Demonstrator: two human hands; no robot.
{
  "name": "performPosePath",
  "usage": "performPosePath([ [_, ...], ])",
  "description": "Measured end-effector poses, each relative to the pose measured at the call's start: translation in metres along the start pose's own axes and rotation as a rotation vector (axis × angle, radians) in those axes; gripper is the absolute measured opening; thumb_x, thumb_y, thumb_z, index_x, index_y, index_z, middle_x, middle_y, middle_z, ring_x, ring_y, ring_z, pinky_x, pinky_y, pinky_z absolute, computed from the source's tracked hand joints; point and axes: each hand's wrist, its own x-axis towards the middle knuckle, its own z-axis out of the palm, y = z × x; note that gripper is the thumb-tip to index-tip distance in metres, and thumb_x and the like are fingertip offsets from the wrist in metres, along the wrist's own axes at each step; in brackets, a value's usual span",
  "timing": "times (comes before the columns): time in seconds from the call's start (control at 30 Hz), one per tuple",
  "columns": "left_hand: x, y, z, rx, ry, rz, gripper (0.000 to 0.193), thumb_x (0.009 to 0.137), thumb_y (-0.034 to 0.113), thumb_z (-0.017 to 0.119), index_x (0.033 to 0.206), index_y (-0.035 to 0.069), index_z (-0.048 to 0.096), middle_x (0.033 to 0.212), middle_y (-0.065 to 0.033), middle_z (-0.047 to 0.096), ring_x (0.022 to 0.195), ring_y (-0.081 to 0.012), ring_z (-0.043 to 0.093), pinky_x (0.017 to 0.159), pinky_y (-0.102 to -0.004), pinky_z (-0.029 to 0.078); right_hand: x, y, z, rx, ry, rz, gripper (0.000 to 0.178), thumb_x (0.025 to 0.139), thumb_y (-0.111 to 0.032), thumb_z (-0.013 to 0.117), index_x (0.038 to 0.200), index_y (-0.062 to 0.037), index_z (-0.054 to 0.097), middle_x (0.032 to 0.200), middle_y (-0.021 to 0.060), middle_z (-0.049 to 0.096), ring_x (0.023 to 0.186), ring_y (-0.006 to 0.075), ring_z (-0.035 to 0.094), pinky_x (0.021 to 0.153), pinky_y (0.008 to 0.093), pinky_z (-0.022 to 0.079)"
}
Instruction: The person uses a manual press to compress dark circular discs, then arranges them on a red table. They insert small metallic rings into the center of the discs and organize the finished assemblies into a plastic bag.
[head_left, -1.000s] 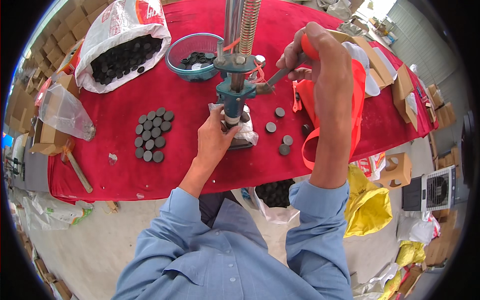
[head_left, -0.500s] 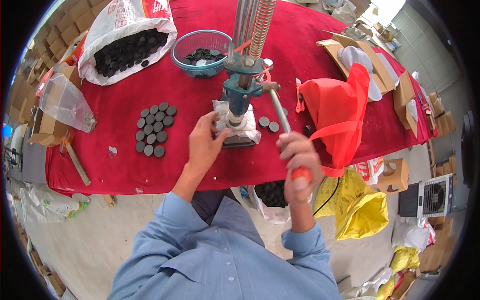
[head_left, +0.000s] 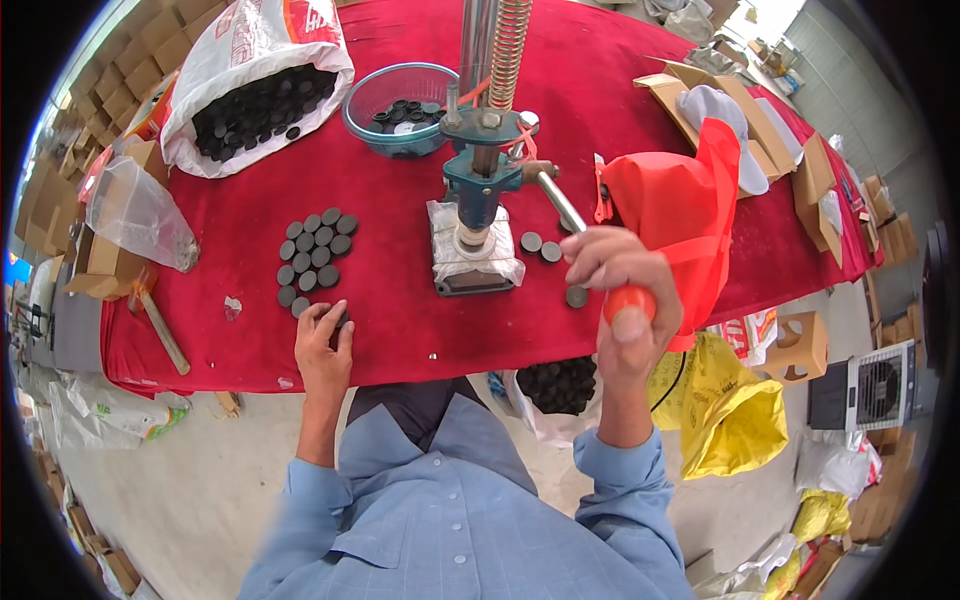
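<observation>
My right hand [head_left: 632,290] is wrapped round the red knob [head_left: 630,302] at the end of the press lever [head_left: 562,203]. The green hand press [head_left: 483,180] stands mid-table, its ram down on a pad [head_left: 450,245] wrapped in clear plastic. My left hand [head_left: 325,345] is off to the left at the near end of a cluster of round black caps [head_left: 308,240]. One black cap [head_left: 344,319] shows between its thumb and fingers, partly hidden by them. Several more caps [head_left: 550,252] lie right of the press, one nearer me.
A white sack [head_left: 180,140] spilling black caps and a blue-green basket [head_left: 400,148] of caps stand at the back. A hammer [head_left: 162,332] lies at left. A red bag [head_left: 665,200] and an open carton [head_left: 775,150] sit right. Another bag of caps [head_left: 556,385] is below the table edge.
My left hand has left the press pad and moved left to the caps. My right hand, on the lever knob, has shifted slightly right and up. A cap now shows right of the press base.
</observation>
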Motion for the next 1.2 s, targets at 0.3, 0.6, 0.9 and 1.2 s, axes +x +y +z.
performPosePath([
  [0.3, 0.069, 0.077, 0.064, -0.418, -0.104, -0.102, 0.061, 0.081, 0.008, 0.09, 0.136, 0.002, 0.062, 0.101, -0.0117, 0.076, 0.077, -0.0174, 0.07, 0.069, -0.0322, 0.057, 0.117, -0.017, 0.014, -0.053, 0.078, 0.329, 0.041, 0.101, -0.041, 0.06, 0.089, -0.0009, 0.064, 0.076, 0.0057, 0.062, 0.071, 0.0159, 0.066, 0.064, 0.0308, 0.058],
  [0.6, 0.101, 0.112, 0.115, -0.418, -0.103, 0.088, 0.071, 0.08, 0.015, 0.093, 0.139, 0.001, 0.055, 0.103, -0.0139, 0.077, 0.077, -0.0245, 0.071, 0.069, -0.0366, 0.058, 0.117, -0.011, 0.015, -0.052, 0.082, 0.335, 0.044, 0.101, -0.043, 0.058, 0.087, -0.0016, 0.062, 0.074, 0.0048, 0.06, 0.069, 0.0159, 0.063, 0.067, 0.032, 0.055],
  [0.9, 0.076, 0.071, 0.055, -0.125, 0.094, 0.139, 0.027, 0.089, 0.011, 0.083, 0.114, 0.004, 0.075, 0.117, -0.0127, 0.072, 0.111, -0.0301, 0.066, 0.095, -0.0405, 0.054, -0.024, 0.013, -0.001, -0.005, -0.01, -0.065, 0.048, 0.103, -0.049, 0.063, 0.095, -0.002, 0.06, 0.091, 0.0147, 0.065, 0.097, 0.0342, 0.066, 0.085, 0.0475, 0.055],
  [1.2, 0.016, -0.022, -0.009, 0.129, 0.151, -0.166, 0.034, 0.091, 0.005, 0.077, 0.124, 0.006, 0.076, 0.125, -0.0143, 0.064, 0.117, -0.0344, 0.061, 0.102, -0.0447, 0.05, -0.041, 0.006, 0.001, -0.058, 0.001, 0.058, 0.048, 0.102, -0.05, 0.064, 0.094, -0.0033, 0.06, 0.097, 0.0176, 0.067, 0.114, 0.0382, 0.064, 0.094, 0.0505, 0.053],
])
